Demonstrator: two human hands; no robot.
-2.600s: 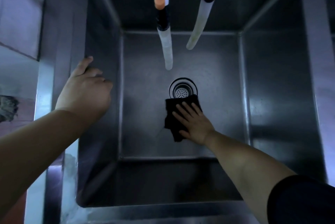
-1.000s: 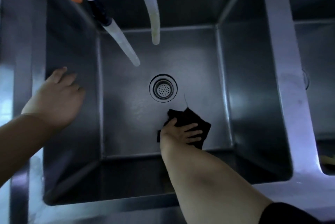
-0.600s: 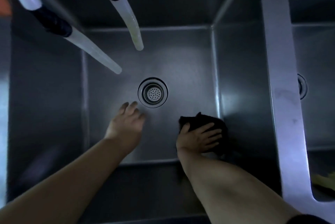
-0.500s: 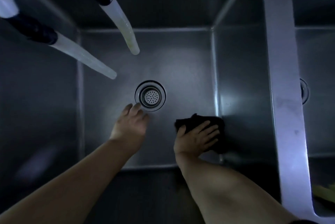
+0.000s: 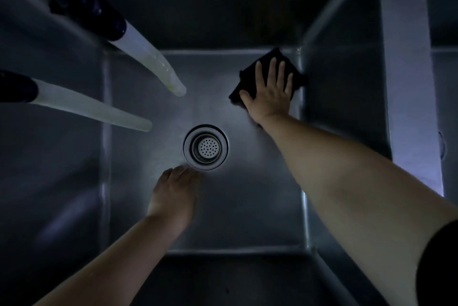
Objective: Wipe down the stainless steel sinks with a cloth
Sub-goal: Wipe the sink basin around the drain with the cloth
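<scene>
- Two hoses (image 5: pixel 148 65) hang over the sink floor's (image 5: pixel 247 206) far-left part.
- Near-right floor lies bare.
- Right wall (image 5: pixel 344 97) bounds the cloth (image 5: pixel 250 75) corner.

Right hand (image 5: pixel 269 94): palm down, flat, fingers (image 5: pixel 272 68) spread and extended toward 12 o'clock, thumb out toward 9 o'clock. Right forearm bare, stretched long from 4 o'clock, dark sleeve at frame edge. Left hand (image 5: pixel 173 196): palm down, fingers loosely together pointing toward 1 o'clock, holding nothing. Left forearm bare, entering from 7 o'clock.
</scene>
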